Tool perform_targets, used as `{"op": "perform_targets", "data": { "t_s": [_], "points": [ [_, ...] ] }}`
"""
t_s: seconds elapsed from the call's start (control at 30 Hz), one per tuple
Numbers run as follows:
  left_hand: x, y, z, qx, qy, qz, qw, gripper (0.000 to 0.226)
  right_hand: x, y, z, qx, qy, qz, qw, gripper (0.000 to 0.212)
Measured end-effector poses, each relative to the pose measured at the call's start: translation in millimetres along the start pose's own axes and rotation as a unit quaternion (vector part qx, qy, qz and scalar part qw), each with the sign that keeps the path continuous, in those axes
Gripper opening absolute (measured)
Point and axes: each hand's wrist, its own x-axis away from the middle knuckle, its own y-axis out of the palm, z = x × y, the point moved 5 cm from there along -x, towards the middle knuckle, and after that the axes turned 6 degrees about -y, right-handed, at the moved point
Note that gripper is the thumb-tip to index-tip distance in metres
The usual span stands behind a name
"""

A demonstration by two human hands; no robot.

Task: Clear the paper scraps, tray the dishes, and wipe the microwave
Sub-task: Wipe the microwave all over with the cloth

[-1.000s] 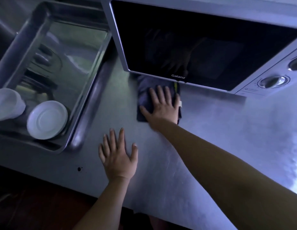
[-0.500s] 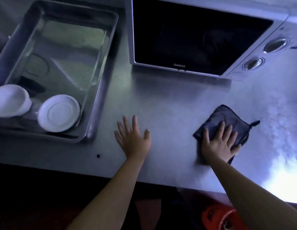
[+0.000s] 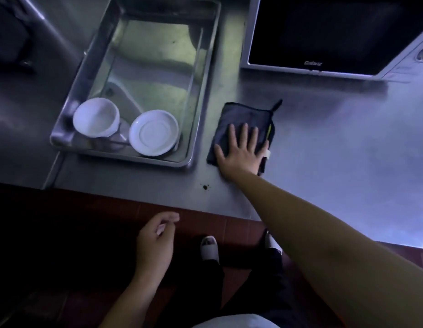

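My right hand (image 3: 241, 151) lies flat, fingers spread, on a dark folded cloth (image 3: 238, 117) on the steel counter, just right of the metal tray (image 3: 205, 74). Inside the tray's near end sit a white bowl (image 3: 95, 117) and a white plate (image 3: 153, 132). The silver microwave (image 3: 399, 65) with its dark door stands at the back right, apart from the cloth. My left hand (image 3: 156, 242) hangs off the counter over the floor, fingers loosely curled, holding nothing.
The steel counter (image 3: 347, 150) stretches right of the cloth. A small dark spot (image 3: 205, 187) marks the counter's near edge. Below are a red tiled floor (image 3: 229, 223) and my feet in light slippers (image 3: 209, 249).
My right hand slid the cloth left along the counter to beside the tray. My left hand came off the counter and dropped below its edge. The view shifted back.
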Motion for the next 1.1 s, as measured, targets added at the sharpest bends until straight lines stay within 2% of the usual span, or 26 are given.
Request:
{"op": "perform_targets", "data": {
  "t_s": [0.13,0.27,0.43,0.5,0.57,0.67,0.8,0.93,1.0,1.1],
  "points": [
    [-6,-40,-27,0.010,-0.049,0.034,0.998,0.030,48,30,-61,0.000,-0.091,-0.005,0.996,0.080],
    [-10,-51,-25,-0.002,-0.023,0.049,0.999,0.036,101,50,-66,0.015,-0.115,0.005,0.993,0.081],
    [-12,-28,-6,-0.021,0.042,0.017,0.999,0.036,122,51,-40,0.064,-0.210,-0.032,0.975,0.071],
    [-10,-9,4,-0.025,0.060,-0.015,0.998,0.035,123,44,-15,0.095,-0.278,-0.051,0.955,0.069],
    [-7,12,16,-0.026,0.064,-0.051,0.996,0.033,126,33,23,0.115,-0.302,-0.060,0.944,0.068],
    [-9,44,32,-0.048,0.075,-0.094,0.992,0.039,132,10,95,0.104,-0.221,-0.034,0.969,0.062],
    [-18,88,49,-0.140,0.089,-0.130,0.977,0.038,148,-18,203,0.055,-0.008,0.024,0.998,0.061],
    [-26,136,60,-0.373,0.145,-0.140,0.906,0.082,155,-34,294,-0.011,0.165,0.029,0.986,0.061],
    [-32,158,63,-0.436,0.149,-0.127,0.878,0.090,147,-38,320,-0.037,0.222,0.033,0.974,0.061],
    [-47,185,70,-0.486,0.113,-0.109,0.860,0.096,112,-51,347,-0.070,0.289,0.036,0.954,0.065]
  ]
}}
